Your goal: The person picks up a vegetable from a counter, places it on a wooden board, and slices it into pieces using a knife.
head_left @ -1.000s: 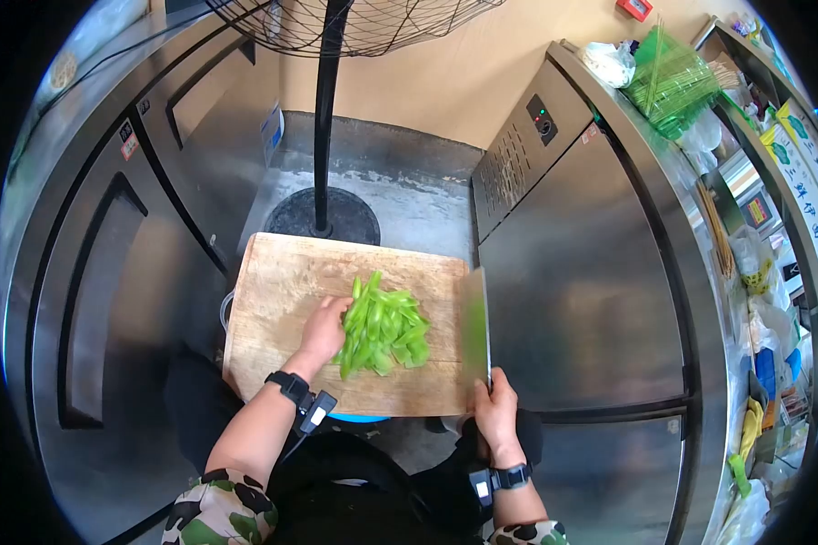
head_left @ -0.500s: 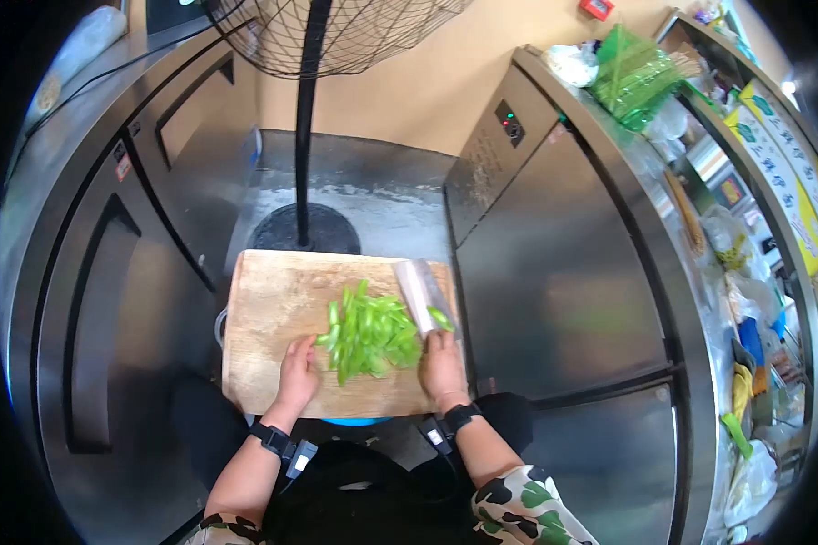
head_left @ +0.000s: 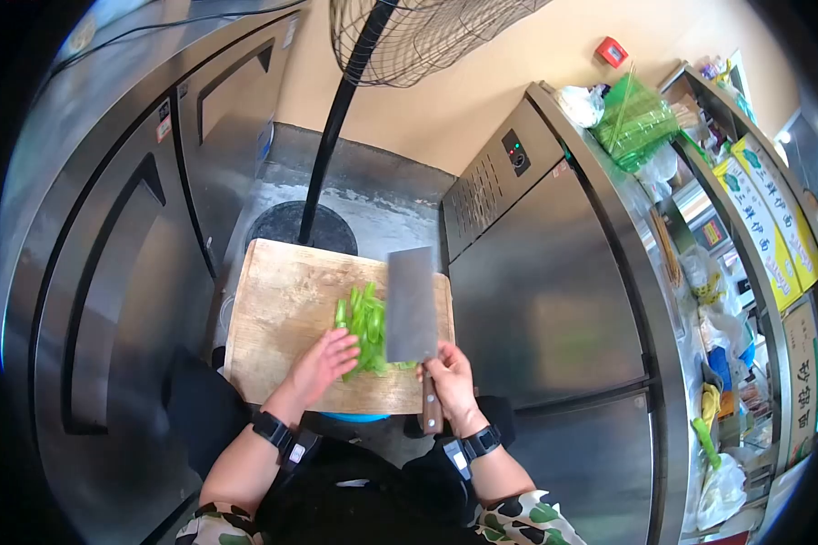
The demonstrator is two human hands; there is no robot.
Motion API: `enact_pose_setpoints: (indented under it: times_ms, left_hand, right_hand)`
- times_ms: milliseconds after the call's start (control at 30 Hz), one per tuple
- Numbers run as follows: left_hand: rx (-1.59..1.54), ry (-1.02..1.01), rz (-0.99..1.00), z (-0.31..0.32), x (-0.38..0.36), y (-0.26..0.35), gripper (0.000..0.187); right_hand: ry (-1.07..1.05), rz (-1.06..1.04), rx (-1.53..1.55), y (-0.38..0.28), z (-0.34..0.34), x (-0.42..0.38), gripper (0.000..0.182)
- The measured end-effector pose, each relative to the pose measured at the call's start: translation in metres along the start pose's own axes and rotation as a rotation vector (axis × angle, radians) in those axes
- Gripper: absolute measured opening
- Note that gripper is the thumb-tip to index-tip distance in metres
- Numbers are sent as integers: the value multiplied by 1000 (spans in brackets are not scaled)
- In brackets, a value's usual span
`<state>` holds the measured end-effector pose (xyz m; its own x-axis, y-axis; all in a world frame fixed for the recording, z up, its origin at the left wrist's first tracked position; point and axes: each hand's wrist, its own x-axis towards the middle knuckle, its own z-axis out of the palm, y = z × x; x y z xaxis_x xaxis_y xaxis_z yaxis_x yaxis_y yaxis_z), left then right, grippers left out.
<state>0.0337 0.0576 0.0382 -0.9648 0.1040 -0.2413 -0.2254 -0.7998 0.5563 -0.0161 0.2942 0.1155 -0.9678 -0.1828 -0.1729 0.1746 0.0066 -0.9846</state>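
Observation:
My right hand (head_left: 456,386) grips a cleaver (head_left: 411,304) near the top of its brown wooden handle. The broad blade is turned flat toward me and points away, covering part of the chopped green vegetable pieces (head_left: 365,316). Those pieces lie in a heap on the wooden cutting board (head_left: 273,313). At the heap's left side is my left hand (head_left: 323,365), fingers stretched out and slightly apart, holding nothing.
Beyond the board stands a fan (head_left: 338,136) on a round black base. Steel cabinets (head_left: 554,272) flank both sides. The right counter carries a green basket (head_left: 634,123), plastic bags and yellow-white boxes (head_left: 765,222). Something blue (head_left: 354,417) shows under the board's near edge.
The cleaver, earlier tilted at the board's right side, now stands out broadside over the heap. My left hand has opened and shifted right. The camera view has tilted.

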Motion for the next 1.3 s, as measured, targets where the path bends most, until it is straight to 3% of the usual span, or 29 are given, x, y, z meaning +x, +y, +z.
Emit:
enact_pose_setpoints:
  times_ms: [33,100,233,367,433,467,567,633,700,867,967,1033,1067,1100,1167,1300]
  left_hand:
    - [-141,-64,-58,4,4,0,53]
    - [-418,-199,-176,13,12,0,61]
    - [-421,-262,-64,24,23,0,51]
    - [-351,5,4,-9,42,-18,38]
    - [-238,99,106,-11,47,-15,38]
    - [-116,85,184,-9,49,-13,39]
    - [194,23,343,3,53,-8,42]
    - [331,-42,349,7,53,-7,44]
    - [374,80,390,9,48,-4,43]
    - [522,504,375,-45,49,-12,40]
    - [611,388,290,-49,47,-19,38]
    - [391,91,224,-58,53,-34,37]
    - [443,105,225,-66,56,-40,35]
    - [429,82,222,-58,51,-31,34]
    - [377,281,164,-86,58,-27,36]
    - [360,412,224,-91,41,13,34]
  right_hand:
    - [-72,76,182,-3,6,-5,19]
    - [-195,156,232,1,16,-9,21]
    - [-229,239,238,2,21,-13,21]
    - [-48,91,96,1,4,1,23]
    - [100,-98,-377,5,-9,15,23]
    - [177,-353,-825,13,-20,25,27]
    - [260,-540,-1283,22,-25,39,34]
    - [206,-410,-1339,35,-28,44,39]
    - [200,-374,-1421,56,-31,48,41]
    - [239,-352,-1288,86,-34,43,43]
    - [144,-299,-1213,75,-38,43,41]
    - [101,-461,-1203,107,-65,59,39]
    - [94,-278,-1040,116,-71,65,36]
    - [0,-274,-1277,97,-66,60,33]
    - [71,-250,-1195,75,-60,51,32]
    - [11,-305,-1299,-48,-66,-5,33]
